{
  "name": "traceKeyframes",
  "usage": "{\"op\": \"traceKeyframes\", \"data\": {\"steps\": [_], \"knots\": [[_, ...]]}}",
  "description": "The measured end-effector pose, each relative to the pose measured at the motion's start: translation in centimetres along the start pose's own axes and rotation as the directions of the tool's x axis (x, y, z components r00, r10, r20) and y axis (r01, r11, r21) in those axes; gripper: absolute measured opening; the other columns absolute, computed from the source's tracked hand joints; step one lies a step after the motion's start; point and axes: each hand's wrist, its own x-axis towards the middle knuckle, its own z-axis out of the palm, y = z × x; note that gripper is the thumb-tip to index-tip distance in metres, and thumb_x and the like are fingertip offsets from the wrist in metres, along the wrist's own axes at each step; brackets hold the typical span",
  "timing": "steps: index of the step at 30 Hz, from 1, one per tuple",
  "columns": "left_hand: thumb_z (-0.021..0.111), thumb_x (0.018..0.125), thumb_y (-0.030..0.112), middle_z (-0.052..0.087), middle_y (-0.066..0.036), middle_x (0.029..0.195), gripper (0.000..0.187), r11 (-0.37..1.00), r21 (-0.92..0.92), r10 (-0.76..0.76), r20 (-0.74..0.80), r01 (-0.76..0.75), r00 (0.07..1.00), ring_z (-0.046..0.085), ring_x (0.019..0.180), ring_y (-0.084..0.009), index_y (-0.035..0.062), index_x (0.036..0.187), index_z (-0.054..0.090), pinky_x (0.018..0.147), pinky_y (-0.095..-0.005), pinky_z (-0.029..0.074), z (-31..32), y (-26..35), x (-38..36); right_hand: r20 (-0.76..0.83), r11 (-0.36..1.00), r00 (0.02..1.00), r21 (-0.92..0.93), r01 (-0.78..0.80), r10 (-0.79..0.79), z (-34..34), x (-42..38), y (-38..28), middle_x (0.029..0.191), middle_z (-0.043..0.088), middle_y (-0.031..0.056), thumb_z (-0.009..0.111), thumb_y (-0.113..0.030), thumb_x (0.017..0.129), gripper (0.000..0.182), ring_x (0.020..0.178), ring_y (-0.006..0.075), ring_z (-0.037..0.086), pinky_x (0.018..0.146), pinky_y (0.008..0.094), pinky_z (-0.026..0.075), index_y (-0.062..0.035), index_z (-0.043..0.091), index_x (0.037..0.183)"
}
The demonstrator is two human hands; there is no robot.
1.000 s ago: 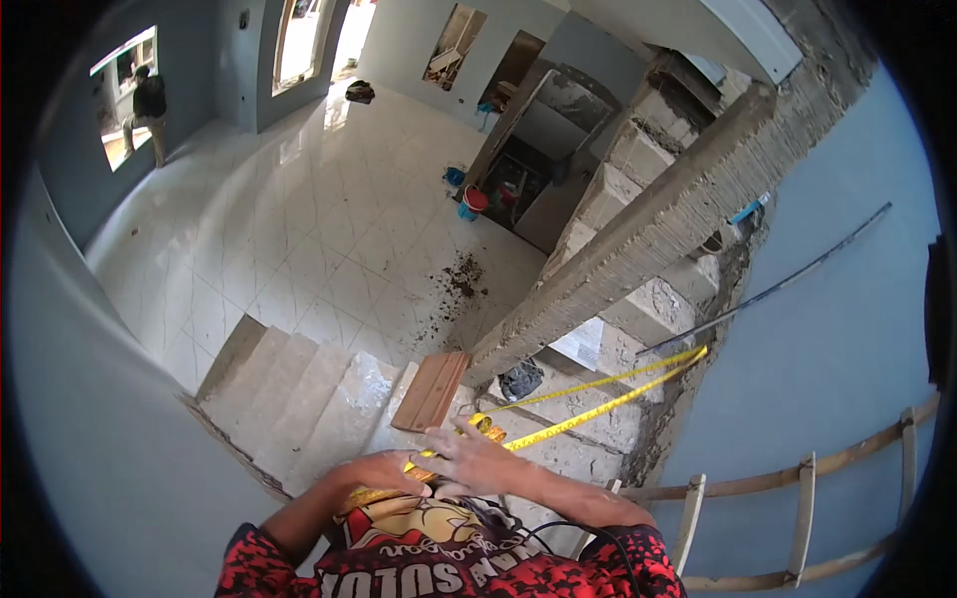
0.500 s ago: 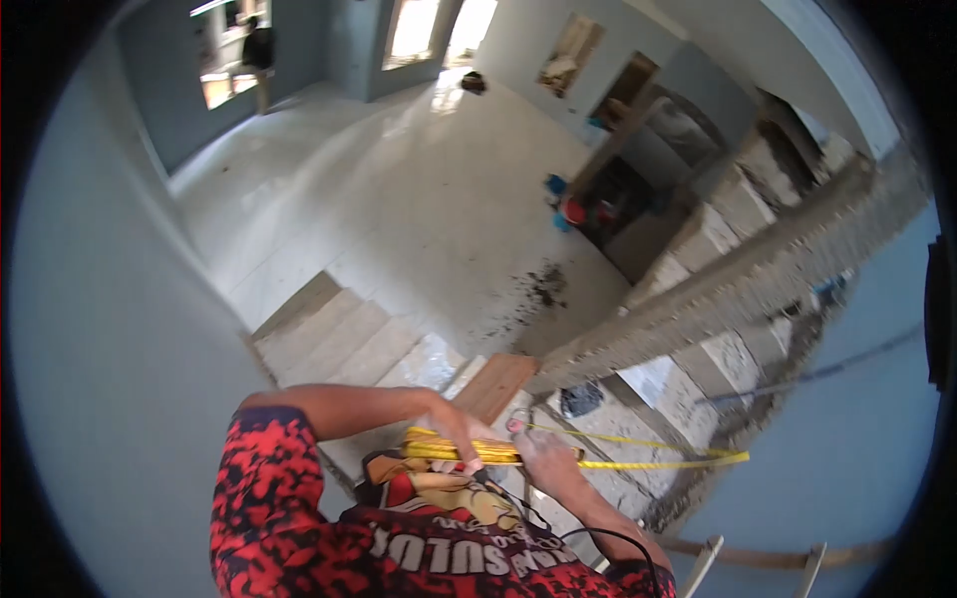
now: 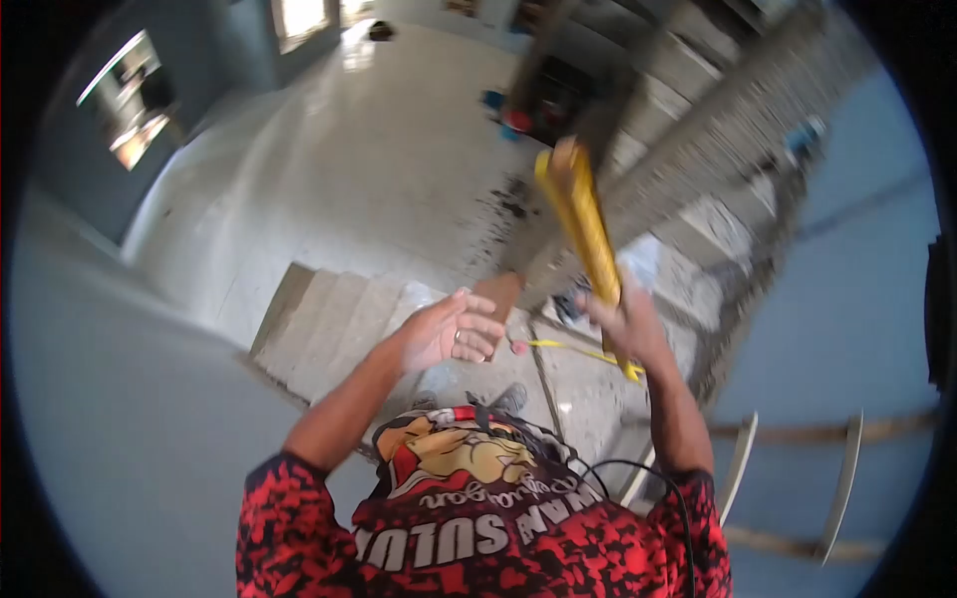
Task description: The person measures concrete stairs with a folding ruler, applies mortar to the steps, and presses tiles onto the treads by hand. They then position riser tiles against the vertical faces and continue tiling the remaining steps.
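The right hand (image 3: 632, 327) is clamped on the near end of a folded yellow measuring tape (image 3: 590, 231), its long axis running forward, leaning left; the left hand (image 3: 449, 334) has its fingers apart. Pale steps (image 3: 329, 317) lie left of that hand, glossy floor (image 3: 299, 189) beyond both. The tape appears blurred, brownish-tipped.

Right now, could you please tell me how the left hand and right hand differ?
The left hand is open and empty, while the right hand grips the yellow bundle. The left hand is sharp enough to show a ring, while the right hand is blurred. Both are ungloved and held out in front.
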Motion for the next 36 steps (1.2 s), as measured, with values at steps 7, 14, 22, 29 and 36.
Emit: {"op": "traceKeyframes", "data": {"steps": [7, 14, 22, 29, 36], "knots": [[0.034, 0.093, 0.059, 0.052, -0.025, 0.126, 0.075, 0.913, 0.031, -0.406, 0.156, 0.406, 0.9, 0.053, 0.115, -0.0351, -0.0042, 0.134, 0.036, 0.098, -0.0472, 0.042, 7.6, -10.0, 7.9, -0.404, 0.918, 0.913, 0.38, 0.116, 0.052, -7.1, 1.3, -3.4, 0.065, 0.054, 0.0042, 0.067, -0.027, 0.084, 0.045, 0.053, 0.0128, 0.056, 0.05, 0.0262, 0.046, 0.001, 0.045, 0.112], [0.043, 0.089, 0.06, 0.042, -0.031, 0.133, 0.094, 0.742, -0.421, -0.561, 0.036, 0.522, 0.827, 0.048, 0.119, -0.0421, -0.0079, 0.143, 0.007, 0.102, -0.0523, 0.038, 12.7, -13.3, 12.9, -0.566, 0.834, 0.817, 0.498, 0.237, 0.106, -9.0, -2.5, -5.5, 0.066, 0.054, 0.0062, 0.066, -0.031, 0.083, 0.059, 0.051, 0.0135, 0.055, 0.049, 0.0241, 0.045, 0.0073, 0.04, 0.119], [0.062, 0.089, 0.028, 0.056, -0.01, 0.092, 0.034, 0.838, -0.467, -0.379, -0.126, 0.282, 0.917, 0.057, 0.082, -0.0194, 0.0056, 0.109, 0.046, 0.075, -0.0317, 0.052, 10.6, -16.4, 18.1, -0.365, 0.782, 0.87, 0.622, -0.037, 0.331, -8.7, -11.6, -4.5, 0.068, 0.056, 0.0101, 0.064, -0.03, 0.084, 0.062, 0.045, 0.0153, 0.055, 0.041, 0.0249, 0.045, 0.0066, 0.035, 0.124], [0.067, 0.086, 0.026, 0.045, 0.0, 0.078, 0.029, 0.841, -0.368, -0.479, -0.167, 0.396, 0.862, 0.047, 0.069, -0.014, 0.0082, 0.102, 0.052, 0.072, -0.0328, 0.049, 13.8, -15.7, 19.4, -0.151, 0.573, 0.766, 0.755, -0.318, 0.625, -4.8, -16.8, 1.4, 0.08, 0.058, 0.0103, 0.065, -0.026, 0.085, 0.052, 0.051, 0.0148, 0.059, 0.045, 0.0232, 0.046, 0.002, 0.04, 0.121], [0.057, 0.084, 0.004, 0.047, -0.006, 0.078, 0.006, 0.868, -0.319, -0.484, -0.379, 0.379, 0.789, 0.049, 0.068, -0.0178, 0.003, 0.088, 0.053, 0.074, -0.0366, 0.049, 8.7, -19.5, 21.3, -0.222, 0.538, 0.629, 0.758, -0.369, 0.745, -6.5, -21.9, 3.7, 0.075, 0.052, 0.0067, 0.065, -0.028, 0.084, 0.056, 0.049, 0.0112, 0.055, 0.043, 0.023, 0.045, 0.0003, 0.04, 0.126]]}}
